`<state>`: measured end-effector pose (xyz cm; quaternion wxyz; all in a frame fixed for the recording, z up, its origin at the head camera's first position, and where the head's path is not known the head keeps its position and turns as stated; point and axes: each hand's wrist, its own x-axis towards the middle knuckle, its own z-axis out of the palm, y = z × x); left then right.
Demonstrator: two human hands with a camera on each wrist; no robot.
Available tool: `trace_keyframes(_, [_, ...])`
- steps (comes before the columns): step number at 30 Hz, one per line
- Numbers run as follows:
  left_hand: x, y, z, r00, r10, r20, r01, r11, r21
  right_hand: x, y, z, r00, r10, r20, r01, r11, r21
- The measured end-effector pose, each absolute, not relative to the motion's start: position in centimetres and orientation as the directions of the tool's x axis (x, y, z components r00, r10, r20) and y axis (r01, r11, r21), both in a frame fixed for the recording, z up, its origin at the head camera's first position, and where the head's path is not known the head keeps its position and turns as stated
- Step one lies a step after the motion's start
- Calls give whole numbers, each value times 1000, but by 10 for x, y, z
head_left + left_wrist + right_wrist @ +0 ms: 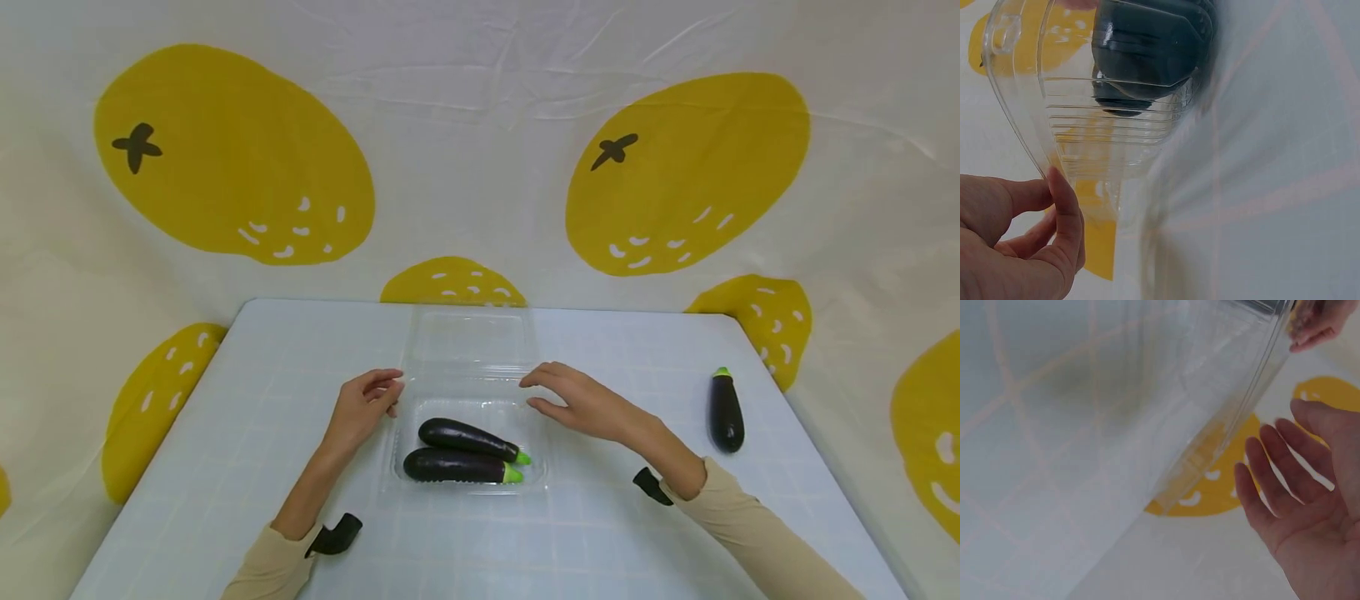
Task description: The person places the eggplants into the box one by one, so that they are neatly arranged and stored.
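A clear plastic clamshell container (468,406) lies on the table with its lid (472,337) folded back flat behind the base. Inside the base are two dark eggplants, a rear one (461,435) and a front one (453,465), their green stems toward the right. At the container's left edge, my left hand (363,406) pinches the rim (1025,153) between thumb and fingers, as the left wrist view shows. My right hand (573,402) hovers by the right edge near the hinge, its fingers (1272,478) spread and apart from the plastic, holding nothing.
A third eggplant (726,414) lies by itself toward the right side of the table (300,350). A cloth (472,150) printed with yellow fruit hangs behind and around the table.
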<state>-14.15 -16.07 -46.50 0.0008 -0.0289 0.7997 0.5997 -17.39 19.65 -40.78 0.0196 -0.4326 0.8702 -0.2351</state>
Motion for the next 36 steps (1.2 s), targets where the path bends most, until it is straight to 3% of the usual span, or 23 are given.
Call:
trace_keyframes(12, [-140, -160, -464, -998, -52, -24, -38, 302, 953, -178, 238, -411, -714, -645, 273, -694, 597, -403])
trace_keyframes(22, [-141, -160, -461, -998, -49, -42, -54, 277, 959, -181, 271, -417, -715, -586, 383, -700, 598, -391])
trace_keyframes(36, [-141, -160, -464, -998, -53, -47, -60, 293, 954, -179, 316, -430, -792, -445, 418, -603, 679, -419])
